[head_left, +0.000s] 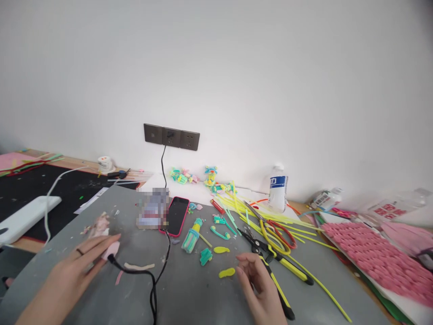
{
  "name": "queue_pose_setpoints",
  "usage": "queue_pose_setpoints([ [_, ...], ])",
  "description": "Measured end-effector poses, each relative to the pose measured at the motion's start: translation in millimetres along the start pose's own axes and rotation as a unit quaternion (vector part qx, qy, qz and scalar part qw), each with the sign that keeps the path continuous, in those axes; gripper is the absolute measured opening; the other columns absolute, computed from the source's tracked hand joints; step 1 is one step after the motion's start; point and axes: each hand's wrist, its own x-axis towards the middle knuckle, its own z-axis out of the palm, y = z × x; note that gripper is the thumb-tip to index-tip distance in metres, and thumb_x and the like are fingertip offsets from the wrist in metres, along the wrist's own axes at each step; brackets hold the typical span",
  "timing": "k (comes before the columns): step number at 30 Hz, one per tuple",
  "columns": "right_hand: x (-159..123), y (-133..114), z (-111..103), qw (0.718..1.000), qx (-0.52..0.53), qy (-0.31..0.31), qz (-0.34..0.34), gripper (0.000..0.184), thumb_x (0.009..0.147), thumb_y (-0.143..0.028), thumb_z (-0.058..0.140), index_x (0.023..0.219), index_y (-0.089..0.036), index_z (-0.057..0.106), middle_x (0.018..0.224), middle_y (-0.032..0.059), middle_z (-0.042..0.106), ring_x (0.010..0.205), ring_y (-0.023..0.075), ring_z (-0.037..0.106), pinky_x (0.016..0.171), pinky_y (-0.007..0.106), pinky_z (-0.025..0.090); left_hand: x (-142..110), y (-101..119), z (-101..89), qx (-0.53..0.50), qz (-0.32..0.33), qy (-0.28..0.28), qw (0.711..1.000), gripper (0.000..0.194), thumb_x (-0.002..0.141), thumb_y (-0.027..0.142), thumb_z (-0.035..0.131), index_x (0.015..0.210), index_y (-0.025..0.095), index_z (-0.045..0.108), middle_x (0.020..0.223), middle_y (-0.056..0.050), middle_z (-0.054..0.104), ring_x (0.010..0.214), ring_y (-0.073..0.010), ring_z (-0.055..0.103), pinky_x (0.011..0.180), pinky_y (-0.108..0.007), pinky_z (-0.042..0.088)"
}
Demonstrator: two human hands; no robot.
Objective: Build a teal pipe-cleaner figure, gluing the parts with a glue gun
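My left hand (76, 268) is closed around a pale pink glue gun (111, 249), its black cord trailing across the grey mat (128, 300); the fingers cover much of it. Over the mat at the right, my right hand (259, 286) is loosely curled, thumb apart from the fingers, with nothing visible in it. Just left of it lie two yellow fuzzy pieces, an upper one (221, 249) and a lower one (226, 272). A teal fuzzy piece (205, 256) and a striped pipe-cleaner figure part (192, 237) are beyond. Black-and-yellow pliers (267, 257) lie beside the right hand.
Yellow pipe cleaners (297, 225) and scissors (265, 225) spread at the right. A phone (177, 216) lies in the middle. Finished fuzzy figures (211, 176) and a white bottle (278, 189) stand by the wall. A pink braided pad (379, 253) lies far right, a white power strip (29, 219) left.
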Motion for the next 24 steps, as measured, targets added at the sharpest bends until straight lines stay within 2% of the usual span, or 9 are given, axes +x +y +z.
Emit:
queue_pose_setpoints([
  [3, 2.2, -9.2, 10.9, 0.999, 0.03, -0.015, 0.012, 0.026, 0.096, -0.044, 0.055, 0.105, -0.02, 0.06, 0.071, 0.0, 0.057, 0.059, 0.0158, 0.053, 0.054, 0.023, 0.044, -0.3, 12.6, -16.2, -0.019, 0.031, 0.019, 0.999, 0.044, 0.098, 0.028, 0.042, 0.138, 0.041, 0.055, 0.121, 0.008, 0.071, 0.103, -0.0177, 0.069, 0.103, -0.03, 0.05],
  [6, 5.7, -17.7, 19.5, 0.998, 0.052, -0.033, 0.024, 0.031, 0.096, -0.049, 0.054, 0.103, -0.019, 0.062, 0.073, 0.0011, 0.058, 0.062, 0.0159, 0.053, 0.056, 0.023, 0.043, 7.9, 26.7, -27.4, -0.025, 0.066, 0.022, 0.997, 0.052, 0.096, 0.018, 0.042, 0.141, 0.042, 0.054, 0.12, 0.007, 0.071, 0.11, -0.0192, 0.066, 0.119, -0.039, 0.035],
  [10, 11.0, -32.3, 20.8, 0.994, 0.088, -0.026, 0.063, 0.038, 0.092, -0.056, 0.057, 0.093, -0.019, 0.065, 0.07, 0.001, 0.057, 0.061, 0.015, 0.051, 0.056, 0.024, 0.042, 24.9, 47.0, -34.8, -0.044, 0.173, 0.023, 0.984, 0.047, 0.093, 0.016, 0.05, 0.136, 0.033, 0.062, 0.119, 0.002, 0.073, 0.109, -0.0178, 0.067, 0.106, -0.028, 0.05],
  [12, 11.1, -44.0, 20.2, 0.985, 0.137, -0.064, 0.087, 0.042, 0.091, -0.06, 0.059, 0.087, -0.018, 0.068, 0.069, 0.002, 0.061, 0.061, 0.015, 0.053, 0.056, 0.024, 0.043, 33.5, 64.7, -32.6, -0.057, 0.188, 0.019, 0.98, 0.048, 0.096, 0.011, 0.045, 0.134, 0.034, 0.062, 0.116, 0.003, 0.074, 0.107, -0.0151, 0.068, 0.108, -0.027, 0.049],
  [14, 7.0, -56.4, 23.6, 0.963, 0.21, -0.132, 0.111, 0.047, 0.089, -0.063, 0.059, 0.093, -0.019, 0.073, 0.076, 0.0051, 0.069, 0.068, 0.0173, 0.06, 0.064, 0.026, 0.048, 42.7, 89.6, -26.7, -0.081, 0.198, 0.031, 0.976, 0.047, 0.098, 0.009, 0.043, 0.132, 0.035, 0.063, 0.115, 0.005, 0.074, 0.11, -0.0127, 0.066, 0.112, -0.028, 0.045],
  [17, -5.3, -65.0, 40.8, 0.913, 0.325, -0.185, 0.164, 0.056, 0.085, -0.068, 0.061, 0.113, -0.022, 0.074, 0.103, 0.0095, 0.075, 0.096, 0.0236, 0.068, 0.091, 0.036, 0.052, 59.0, 133.1, -16.1, -0.143, 0.258, 0.04, 0.955, 0.039, 0.1, 0.009, 0.047, 0.127, 0.03, 0.066, 0.11, 0.005, 0.076, 0.115, -0.012, 0.063, 0.118, -0.031, 0.039],
  [19, -13.5, -59.2, 57.6, 0.875, 0.4, -0.177, 0.209, 0.059, 0.081, -0.072, 0.063, 0.109, -0.022, 0.077, 0.11, 0.0101, 0.075, 0.107, 0.0263, 0.067, 0.102, 0.041, 0.048, 70.8, 158.5, -10.7, -0.184, 0.3, 0.036, 0.935, 0.033, 0.102, 0.014, 0.046, 0.122, 0.026, 0.068, 0.109, 0.004, 0.077, 0.116, -0.0108, 0.063, 0.12, -0.028, 0.035],
  [21, -18.8, -46.7, 73.3, 0.851, 0.445, -0.163, 0.227, 0.059, 0.074, -0.074, 0.067, 0.099, -0.022, 0.079, 0.099, 0.0098, 0.076, 0.103, 0.0286, 0.069, 0.098, 0.044, 0.053, 81.2, 176.9, -6.7, -0.223, 0.333, 0.061, 0.914, 0.033, 0.104, 0.016, 0.04, 0.118, 0.023, 0.07, 0.106, 0.004, 0.078, 0.11, -0.0097, 0.066, 0.119, -0.023, 0.036],
  [24, -22.6, -28.4, 85.3, 0.865, 0.443, -0.106, 0.21, 0.048, 0.074, -0.069, 0.068, 0.09, -0.025, 0.078, 0.086, 0.0078, 0.075, 0.096, 0.0293, 0.071, 0.088, 0.044, 0.059, 89.8, 192.3, 1.2, -0.249, 0.333, 0.047, 0.908, 0.035, 0.106, 0.018, 0.037, 0.114, 0.022, 0.07, 0.101, 0.005, 0.079, 0.104, -0.0097, 0.07, 0.115, -0.02, 0.039],
])
